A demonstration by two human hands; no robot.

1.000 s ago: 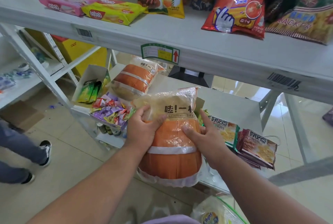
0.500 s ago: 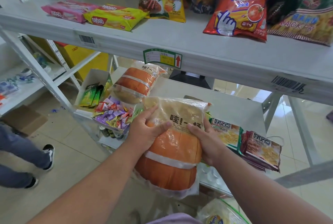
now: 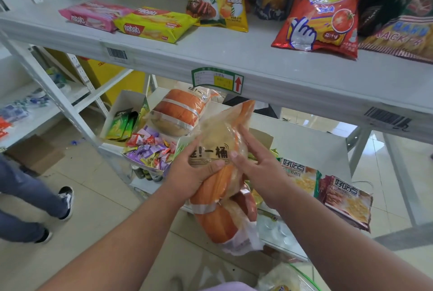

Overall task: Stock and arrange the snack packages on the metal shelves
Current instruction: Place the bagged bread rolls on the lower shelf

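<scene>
A: What's different from a second ago?

B: The bag of bread [image 3: 220, 173] has turned. Before, it faced us flat, label up, bottom hanging straight down. Now it is tilted, its clear top corner poking up toward the underside of the upper shelf [image 3: 234, 65] and its orange bottom swung down over the floor.

A: And the hands?

B: The left hand [image 3: 194, 173] keeps its grip on the bag, thumb curled across the printed label, fingers behind. The right hand [image 3: 260, 168] has changed: it was clutching the bag's edge, now its fingers lie fairly straight against the side, pressing more than clasping.

A: So where is the bag?

B: In the air in front of the lower shelf [image 3: 304, 136], not yet resting on it. A second bread bag [image 3: 180, 112] lies farther back on that shelf, beside the box of candy [image 3: 150, 152].

A: Meaning?

B: My guess: it is being angled to slide in under the upper shelf, next to its twin. The biscuit packs [image 3: 328, 187] at the right edge sit close, so room looks tight.
</scene>
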